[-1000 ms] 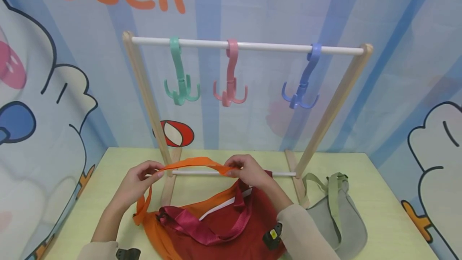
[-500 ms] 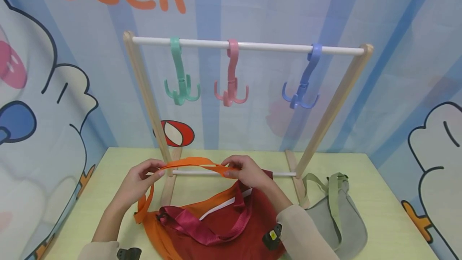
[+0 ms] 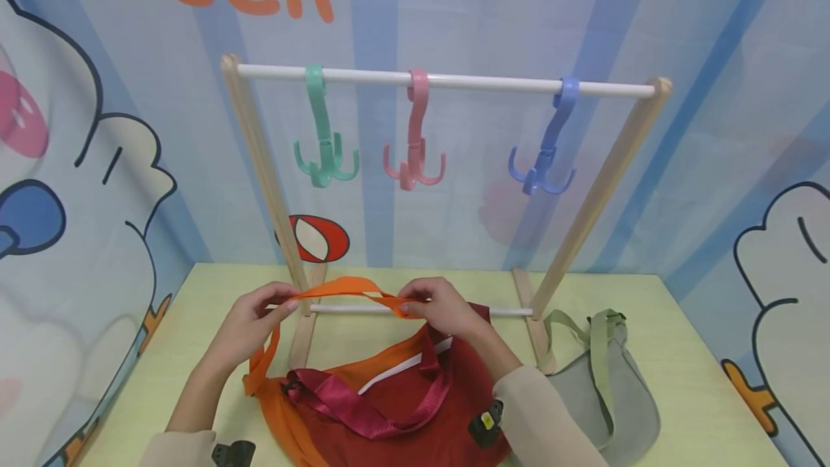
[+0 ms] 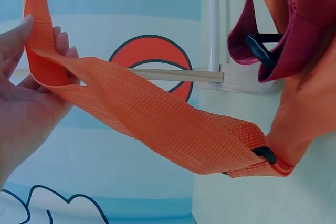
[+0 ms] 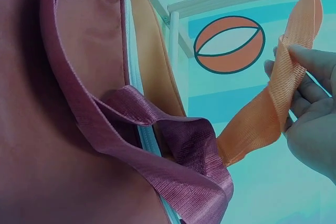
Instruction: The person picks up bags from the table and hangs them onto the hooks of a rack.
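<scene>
An orange strap [image 3: 350, 285] is stretched between both hands above the table. My left hand [image 3: 249, 326] pinches it on the left, thumb against fingers; in the left wrist view the strap [image 4: 157, 114] runs from that hand down to a black buckle on an orange bag. My right hand [image 3: 441, 305] pinches the strap farther right, its fingers [image 5: 312, 98] around the webbing in the right wrist view. Below lie the orange bag [image 3: 282, 416] and, over it, a dark red bag [image 3: 467, 395] with a white zipper and a magenta strap [image 3: 389, 425].
A wooden rack [image 3: 586, 197] with a white top rod [image 3: 493, 83] stands behind. Green [image 3: 324, 143], pink [image 3: 415, 143] and blue hooks [image 3: 547, 143] hang from the rod. A grey-green bag [image 3: 625, 402] lies at the right of the yellow table [image 3: 687, 352].
Both hands keep hold of the orange strap. The left hand has shifted slightly right and up, and the strap arches a little higher. The bags and hooks stay in place.
</scene>
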`<state>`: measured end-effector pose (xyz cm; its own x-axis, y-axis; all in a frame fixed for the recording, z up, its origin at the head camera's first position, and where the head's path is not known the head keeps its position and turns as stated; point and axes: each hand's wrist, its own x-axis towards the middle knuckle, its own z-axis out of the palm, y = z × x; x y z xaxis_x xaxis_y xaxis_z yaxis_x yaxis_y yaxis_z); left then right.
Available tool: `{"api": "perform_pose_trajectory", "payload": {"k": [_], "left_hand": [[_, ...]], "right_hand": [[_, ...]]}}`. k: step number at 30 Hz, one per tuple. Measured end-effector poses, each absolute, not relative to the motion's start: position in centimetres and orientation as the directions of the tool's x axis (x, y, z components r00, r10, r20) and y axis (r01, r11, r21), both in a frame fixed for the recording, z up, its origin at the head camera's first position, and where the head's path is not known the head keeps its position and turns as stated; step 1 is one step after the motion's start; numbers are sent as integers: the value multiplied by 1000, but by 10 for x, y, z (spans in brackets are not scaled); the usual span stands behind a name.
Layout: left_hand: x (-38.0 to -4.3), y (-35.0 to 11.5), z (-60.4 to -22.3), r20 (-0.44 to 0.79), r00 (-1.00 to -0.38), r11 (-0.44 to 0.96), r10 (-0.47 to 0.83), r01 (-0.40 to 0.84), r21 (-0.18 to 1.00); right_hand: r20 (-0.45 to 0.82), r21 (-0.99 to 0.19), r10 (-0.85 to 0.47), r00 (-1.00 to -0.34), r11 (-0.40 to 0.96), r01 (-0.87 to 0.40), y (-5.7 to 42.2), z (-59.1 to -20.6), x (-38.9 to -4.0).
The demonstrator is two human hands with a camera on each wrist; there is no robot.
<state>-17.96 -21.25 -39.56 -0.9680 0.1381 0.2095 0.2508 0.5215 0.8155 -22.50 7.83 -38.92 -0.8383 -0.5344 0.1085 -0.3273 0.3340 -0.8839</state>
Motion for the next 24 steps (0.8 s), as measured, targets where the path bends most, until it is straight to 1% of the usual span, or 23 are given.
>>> {"api": "perform_pose_trajectory", "payload": {"k": [5, 11, 19, 24], "left_hand": [[-179, -210, -392, 236, -961, 525, 142, 275, 806], [-179, -206, -389, 241, -961, 519, 134, 275, 809], [-180, -203, -387, 253, -960, 522, 121, 278, 806], [-180, -201, -386, 265, -958, 515, 110, 283, 809]], "right_hand": [[119, -883, -543, -831, 324, -339, 79, -404, -235], [140, -876, -570, -809, 310, -370, 80, -403, -235], [118, -878, -550, -827, 330, -345, 77, -402, -234], [128, -886, -563, -817, 306, -349, 74, -401, -234]]}}
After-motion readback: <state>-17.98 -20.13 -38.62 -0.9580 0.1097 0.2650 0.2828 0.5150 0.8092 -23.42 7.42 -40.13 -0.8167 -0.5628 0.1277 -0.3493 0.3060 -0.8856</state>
